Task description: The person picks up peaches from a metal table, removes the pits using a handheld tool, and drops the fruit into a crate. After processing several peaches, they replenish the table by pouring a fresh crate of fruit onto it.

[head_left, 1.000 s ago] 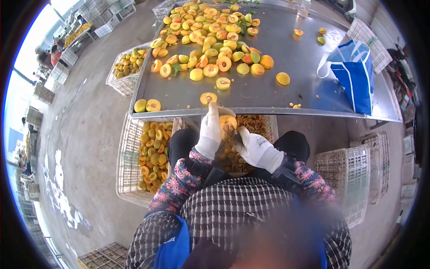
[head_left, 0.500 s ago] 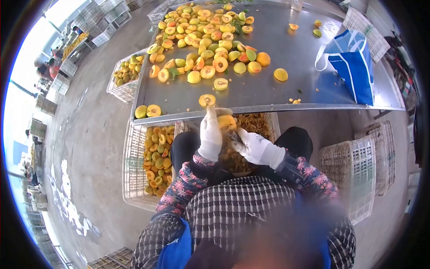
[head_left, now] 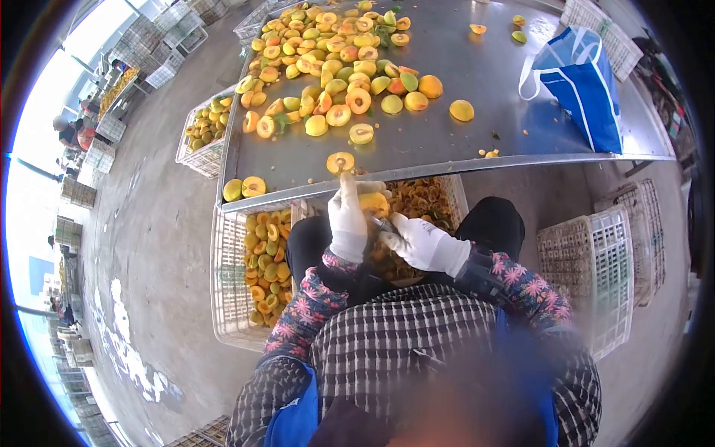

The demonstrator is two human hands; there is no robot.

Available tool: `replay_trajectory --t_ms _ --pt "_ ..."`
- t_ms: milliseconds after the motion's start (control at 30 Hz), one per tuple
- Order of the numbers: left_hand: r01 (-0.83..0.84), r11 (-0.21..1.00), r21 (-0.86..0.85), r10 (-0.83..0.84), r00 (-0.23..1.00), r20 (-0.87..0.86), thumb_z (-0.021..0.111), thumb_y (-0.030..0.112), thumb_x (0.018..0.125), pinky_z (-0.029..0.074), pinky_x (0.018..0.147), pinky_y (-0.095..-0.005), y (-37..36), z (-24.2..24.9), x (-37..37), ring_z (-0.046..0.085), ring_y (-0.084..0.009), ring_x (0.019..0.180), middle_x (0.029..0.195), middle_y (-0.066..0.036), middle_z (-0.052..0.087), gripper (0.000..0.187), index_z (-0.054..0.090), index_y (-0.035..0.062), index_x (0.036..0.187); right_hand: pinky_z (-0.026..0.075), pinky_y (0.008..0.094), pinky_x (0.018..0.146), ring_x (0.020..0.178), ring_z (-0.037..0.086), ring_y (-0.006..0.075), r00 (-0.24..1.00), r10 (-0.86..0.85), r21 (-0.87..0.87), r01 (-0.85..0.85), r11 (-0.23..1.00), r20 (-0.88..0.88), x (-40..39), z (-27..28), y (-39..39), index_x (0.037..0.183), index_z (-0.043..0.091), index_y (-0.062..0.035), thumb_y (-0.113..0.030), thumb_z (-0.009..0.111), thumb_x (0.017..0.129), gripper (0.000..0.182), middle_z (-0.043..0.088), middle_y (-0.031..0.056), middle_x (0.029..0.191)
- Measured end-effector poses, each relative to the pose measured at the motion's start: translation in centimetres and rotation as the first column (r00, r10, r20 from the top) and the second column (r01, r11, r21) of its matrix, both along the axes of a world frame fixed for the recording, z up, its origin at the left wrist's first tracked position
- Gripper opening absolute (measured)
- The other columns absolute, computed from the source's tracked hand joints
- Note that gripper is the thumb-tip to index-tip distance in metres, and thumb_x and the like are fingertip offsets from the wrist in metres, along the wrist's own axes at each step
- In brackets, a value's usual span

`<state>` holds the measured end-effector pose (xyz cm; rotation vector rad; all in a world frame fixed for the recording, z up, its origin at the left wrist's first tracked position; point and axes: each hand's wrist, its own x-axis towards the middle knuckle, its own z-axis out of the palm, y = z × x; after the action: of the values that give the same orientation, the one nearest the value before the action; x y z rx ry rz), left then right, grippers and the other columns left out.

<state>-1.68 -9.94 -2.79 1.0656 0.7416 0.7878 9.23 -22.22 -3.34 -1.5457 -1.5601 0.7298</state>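
Observation:
My left hand (head_left: 348, 220), in a white glove, is wrapped round a yellow-orange fruit half (head_left: 374, 203) just off the table's front edge. From the right, my gloved right hand (head_left: 423, 243) grips a small metal tool (head_left: 383, 223) whose tip meets the fruit. Both hands are above a crate of brown pits and scraps (head_left: 421, 203) between my knees. A cut fruit half (head_left: 340, 162) lies on the metal table (head_left: 432, 153) just beyond my left fingertips. Farther back is a heap of halved fruit (head_left: 328, 71).
A crate of fruit halves (head_left: 267, 268) stands by my left knee, another fruit crate (head_left: 210, 123) beside the table. A blue bag (head_left: 585, 97) sits on the table's right. White crates (head_left: 596, 276) stand at right. People (head_left: 71, 132) are far left.
The view has tilted slightly, so the table's right side sits higher. Both hands stay together at the fruit, with the tool still against it.

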Motion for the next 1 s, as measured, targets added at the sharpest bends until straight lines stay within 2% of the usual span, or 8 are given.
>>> replay_trajectory --t_ms 100,167,233,300,467,600,833,1000 --pt "0.041 0.997 -0.06 -0.044 0.998 -0.054 0.029 0.054 0.103 0.056 0.066 -0.0341 0.1 0.1 0.3 0.068 -0.0263 0.072 0.078 -0.02 0.068 0.071 0.063 -0.0084 0.095 0.044 0.0427 0.053 0.052 0.055 0.0304 0.987 -0.054 0.092 0.069 0.993 -0.152 -1.2 -1.7 0.1 0.096 0.052 -0.0033 -0.034 0.049 0.101 0.032 0.056 0.0123 0.065" --pt "0.071 0.988 -0.135 -0.07 0.997 0.018 0.032 0.056 0.101 0.058 0.067 -0.0365 0.1 -0.2 0.1 0.069 -0.0285 0.075 0.08 -0.02 0.067 0.071 0.062 -0.0081 0.095 0.041 0.034 0.049 0.05 0.052 0.021 0.751 -0.107 -0.306 -0.131 0.943 -0.651 -0.7 -0.9 -0.2 0.102 0.053 -0.0076 -0.038 0.05 0.101 0.03 0.055 0.0062 0.065" --pt "0.074 0.986 -0.152 -0.064 0.995 0.073 0.034 0.058 0.1 0.058 0.068 -0.038 0.1 -0.4 0.1 0.069 -0.0301 0.077 0.083 -0.021 0.067 0.071 0.061 -0.0076 0.095 0.037 0.0272 0.044 0.048 0.047 0.0133 0.476 -0.242 -0.423 -0.32 0.848 -0.845 -0.8 0.3 -0.6 0.103 0.054 -0.0113 -0.041 0.051 0.1 0.03 0.051 0.0009 0.064" --pt "0.075 0.981 -0.178 -0.055 0.992 0.116 0.039 0.056 0.099 0.059 0.068 -0.0377 0.0 -0.3 0.2 0.069 -0.0304 0.078 0.086 -0.021 0.067 0.067 0.061 -0.0071 0.094 0.031 0.0225 0.041 0.045 0.038 0.0073 0.334 -0.29 -0.405 -0.356 0.842 -0.897 -1.1 1.0 -0.9 0.099 0.054 -0.0145 -0.045 0.051 0.099 0.03 0.044 -0.0037 0.062" --pt "0.129 0.939 -0.32 -0.089 0.986 0.138 0.049 0.051 0.098 0.056 0.061 -0.031 -0.3 0.6 0.3 0.07 -0.0273 0.074 0.087 -0.02 0.068 0.058 0.062 -0.0054 0.091 0.032 0.0228 0.039 0.043 0.04 0.0087 0.17 -0.261 -0.31 -0.437 0.844 -0.95 -0.5 0.6 -1.6 0.099 0.054 -0.0075 -0.042 0.044 0.103 0.036 0.044 -0.002 0.06" --pt "0.285 0.938 -0.197 -0.295 0.955 -0.02 0.058 0.047 0.095 0.049 0.051 -0.0218 -0.3 1.2 -0.7 0.067 -0.0178 0.063 0.081 -0.015 0.07 0.051 0.067 -0.0032 0.093 0.032 0.0225 0.038 0.041 0.04 0.0091 0.125 -0.247 -0.276 -0.496 0.823 -0.961 -0.2 -0.2 -2.4 0.099 0.054 -0.0058 -0.041 0.041 0.104 0.038 0.042 -0.0016 0.058" --pt "0.296 0.955 -0.005 -0.285 0.915 -0.285 0.059 0.05 0.093 0.048 0.05 -0.0203 -1.4 1.1 -2.1 0.063 -0.011 0.058 0.081 -0.011 0.071 0.054 0.07 -0.0028 0.093 0.031 0.0224 0.036 0.038 0.037 0.0094 0.035 -0.234 -0.207 -0.604 0.77 -0.972 -0.7 -2.0 -3.2 0.098 0.054 -0.0058 -0.045 0.039 0.104 0.042 0.041 -0.0011 0.055" --pt "0.301 0.934 -0.191 -0.327 0.938 -0.118 0.062 0.051 0.091 0.055 0.059 -0.029 -0.9 1.2 -1.7 0.069 -0.026 0.071 0.089 -0.018 0.07 0.057 0.063 -0.005 0.098 0.032 0.0225 0.036 0.038 0.037 0.0095 -0.037 -0.204 -0.143 -0.591 0.794 -0.978 -0.8 -2.1 -3.1 0.098 0.055 -0.0062 -0.043 0.039 0.104 0.041 0.042 -0.0008 0.056"
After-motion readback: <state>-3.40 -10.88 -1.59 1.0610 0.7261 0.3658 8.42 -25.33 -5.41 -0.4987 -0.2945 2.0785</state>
